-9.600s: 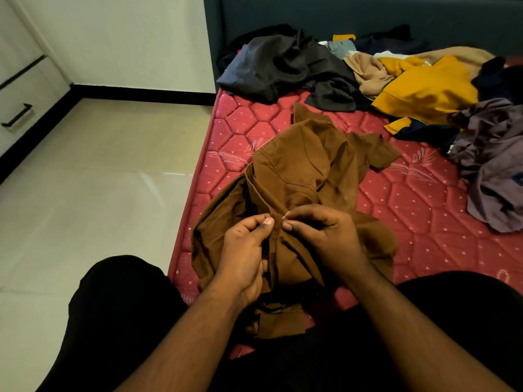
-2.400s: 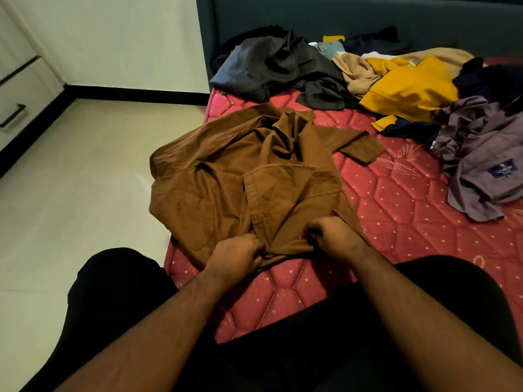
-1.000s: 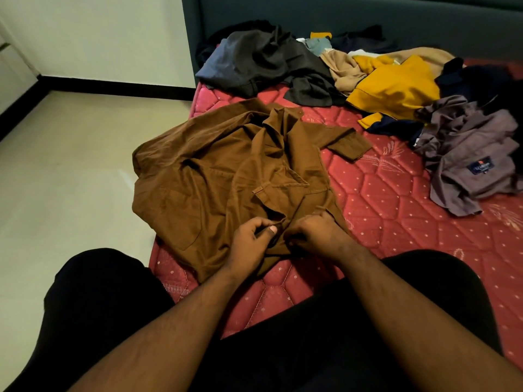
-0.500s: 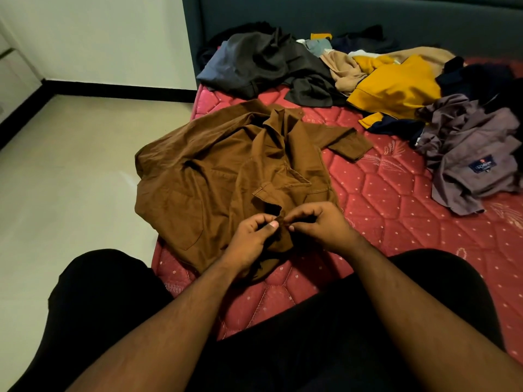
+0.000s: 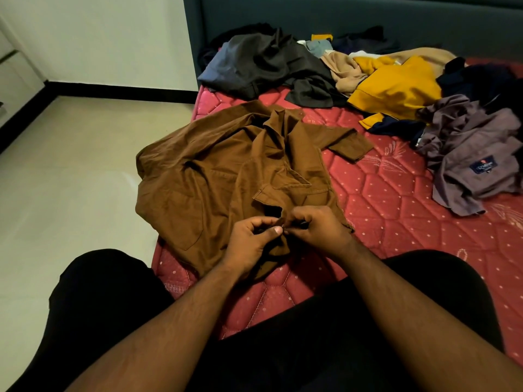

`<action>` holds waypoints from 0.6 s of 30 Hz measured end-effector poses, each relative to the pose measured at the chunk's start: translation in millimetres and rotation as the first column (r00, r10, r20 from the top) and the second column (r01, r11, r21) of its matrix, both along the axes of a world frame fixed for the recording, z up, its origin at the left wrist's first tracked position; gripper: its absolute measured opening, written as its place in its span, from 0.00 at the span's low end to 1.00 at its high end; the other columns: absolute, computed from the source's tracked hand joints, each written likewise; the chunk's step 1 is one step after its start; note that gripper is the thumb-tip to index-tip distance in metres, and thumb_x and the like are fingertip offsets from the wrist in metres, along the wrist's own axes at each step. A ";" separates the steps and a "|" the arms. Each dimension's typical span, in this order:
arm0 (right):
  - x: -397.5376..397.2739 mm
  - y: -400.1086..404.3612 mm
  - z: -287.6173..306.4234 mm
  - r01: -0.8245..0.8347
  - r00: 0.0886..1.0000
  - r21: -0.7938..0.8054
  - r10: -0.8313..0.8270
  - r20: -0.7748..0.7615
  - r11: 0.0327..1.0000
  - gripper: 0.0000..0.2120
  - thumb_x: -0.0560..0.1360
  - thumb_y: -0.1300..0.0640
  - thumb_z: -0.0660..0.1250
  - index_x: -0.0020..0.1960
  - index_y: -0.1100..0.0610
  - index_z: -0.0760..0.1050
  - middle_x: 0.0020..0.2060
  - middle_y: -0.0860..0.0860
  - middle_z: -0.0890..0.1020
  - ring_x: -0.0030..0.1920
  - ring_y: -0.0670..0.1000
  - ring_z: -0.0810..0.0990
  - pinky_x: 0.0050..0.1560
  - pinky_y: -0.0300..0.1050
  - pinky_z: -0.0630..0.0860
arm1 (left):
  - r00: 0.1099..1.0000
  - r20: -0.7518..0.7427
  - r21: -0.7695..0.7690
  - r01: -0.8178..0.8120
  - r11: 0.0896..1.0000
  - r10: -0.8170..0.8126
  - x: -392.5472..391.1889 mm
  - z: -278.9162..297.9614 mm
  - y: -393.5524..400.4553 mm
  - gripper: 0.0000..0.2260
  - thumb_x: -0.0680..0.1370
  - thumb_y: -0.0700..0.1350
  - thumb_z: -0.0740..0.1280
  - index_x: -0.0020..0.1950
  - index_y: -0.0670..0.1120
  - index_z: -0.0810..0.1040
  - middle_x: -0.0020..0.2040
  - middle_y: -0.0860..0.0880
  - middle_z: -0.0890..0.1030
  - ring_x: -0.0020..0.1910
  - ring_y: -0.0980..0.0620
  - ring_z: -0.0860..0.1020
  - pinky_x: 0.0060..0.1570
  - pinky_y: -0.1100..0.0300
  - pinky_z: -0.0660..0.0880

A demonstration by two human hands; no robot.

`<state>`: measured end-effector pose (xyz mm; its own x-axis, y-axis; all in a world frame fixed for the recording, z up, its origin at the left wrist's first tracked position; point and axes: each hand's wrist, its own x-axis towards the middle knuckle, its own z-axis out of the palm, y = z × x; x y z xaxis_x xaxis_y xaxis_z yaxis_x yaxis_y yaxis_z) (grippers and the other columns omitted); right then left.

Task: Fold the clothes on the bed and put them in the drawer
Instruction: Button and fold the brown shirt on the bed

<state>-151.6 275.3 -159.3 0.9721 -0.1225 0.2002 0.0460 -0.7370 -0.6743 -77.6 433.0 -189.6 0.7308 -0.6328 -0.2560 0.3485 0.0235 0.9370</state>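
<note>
**Two hands pinch the front of the brown shirt**

Closest to the camera are the person's dark trousers [image 5: 353,335], at the near edge of the red mattress [image 5: 396,216]. Just past them, the left hand [image 5: 250,240] and the right hand [image 5: 318,229] are close together, almost touching. Both have curled fingers that pinch the front edge of the brown shirt [image 5: 215,179], low down near the hem. It looks like they are working on a button, but the button is too small to see.

The brown shirt lies spread on the near left corner of the mattress, collar away from the person. One side hangs over the bed edge above the floor [image 5: 70,179]. One sleeve points right.

The shirt looks soft, light and floppy. It will bend and wrinkle wherever it is lifted, and it will not slip or break. For folding, the shoulders or the side seams are probably the best places to hold, so that the cloth hangs flat.

Farther back lie a grey shirt [image 5: 475,159], a yellow top [image 5: 396,86] and a dark grey heap [image 5: 263,63], all still unfolded. The drawer unit [image 5: 11,72] stands far off on the left.

Ten seconds ago the shirt was bunched up by the hands. Now it is spread wide. Two seconds ago the hands were apart at the hem. Now they have come together and the hem is bunched between them.
</note>
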 end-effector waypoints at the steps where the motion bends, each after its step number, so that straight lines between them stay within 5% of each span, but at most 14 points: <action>1: 0.2 0.3 -0.3 0.025 1.000 -0.006 -0.025 -0.003 1.000 0.07 0.69 0.65 0.75 0.42 0.57 0.78 0.37 0.43 0.82 0.41 0.42 0.81 0.40 0.35 0.76 | 1.000 0.005 0.002 -0.002 1.000 0.002 0.3 -0.1 0.4 0.07 0.74 0.33 0.70 0.51 0.39 0.83 0.44 0.42 0.85 0.42 0.49 0.83 0.45 0.54 0.81; 4: -1.4 3.2 -0.1 0.058 0.998 -0.055 -0.059 -0.014 0.997 0.12 0.70 0.62 0.74 0.51 0.54 0.76 0.38 0.39 0.79 0.41 0.42 0.81 0.41 0.40 0.78 | 1.000 -0.007 -0.002 0.012 1.000 -0.012 1.0 1.5 2.3 0.07 0.74 0.33 0.71 0.51 0.38 0.83 0.46 0.40 0.85 0.45 0.46 0.83 0.48 0.51 0.81; 7: -1.0 4.8 -0.4 -0.003 1.000 -0.119 0.002 -0.006 0.993 0.24 0.71 0.62 0.73 0.66 0.54 0.75 0.45 0.42 0.82 0.46 0.44 0.82 0.48 0.38 0.79 | 0.999 -0.041 -0.021 0.022 1.000 -0.023 0.5 3.3 3.2 0.06 0.74 0.31 0.70 0.49 0.37 0.82 0.41 0.43 0.85 0.41 0.48 0.84 0.39 0.58 0.81; 10: 2.6 2.2 -2.5 -0.052 0.998 -0.214 0.056 0.016 0.975 0.15 0.70 0.61 0.72 0.57 0.59 0.81 0.47 0.53 0.85 0.47 0.53 0.84 0.47 0.48 0.81 | 0.999 0.031 -0.007 0.008 1.000 -0.008 -1.4 0.3 3.5 0.07 0.73 0.30 0.70 0.47 0.39 0.82 0.40 0.47 0.85 0.40 0.53 0.83 0.39 0.63 0.79; 14: 3.6 -2.0 -2.5 -0.021 0.995 -0.267 -0.005 -0.100 0.964 0.07 0.72 0.58 0.73 0.50 0.56 0.83 0.44 0.51 0.85 0.45 0.52 0.83 0.45 0.52 0.80 | 0.990 0.136 0.006 -0.033 0.999 0.032 -5.3 -3.5 1.4 0.08 0.73 0.31 0.71 0.50 0.39 0.83 0.42 0.48 0.86 0.43 0.54 0.84 0.44 0.64 0.79; 18: 4.4 2.7 2.7 0.067 0.985 -0.308 -0.112 -0.130 0.949 0.07 0.74 0.55 0.71 0.50 0.55 0.83 0.45 0.51 0.85 0.46 0.52 0.83 0.46 0.50 0.79 | 0.925 0.368 0.083 -0.133 0.988 0.094 -10.2 -12.2 -1.6 0.09 0.73 0.36 0.74 0.46 0.50 0.85 0.42 0.54 0.86 0.45 0.57 0.84 0.46 0.63 0.79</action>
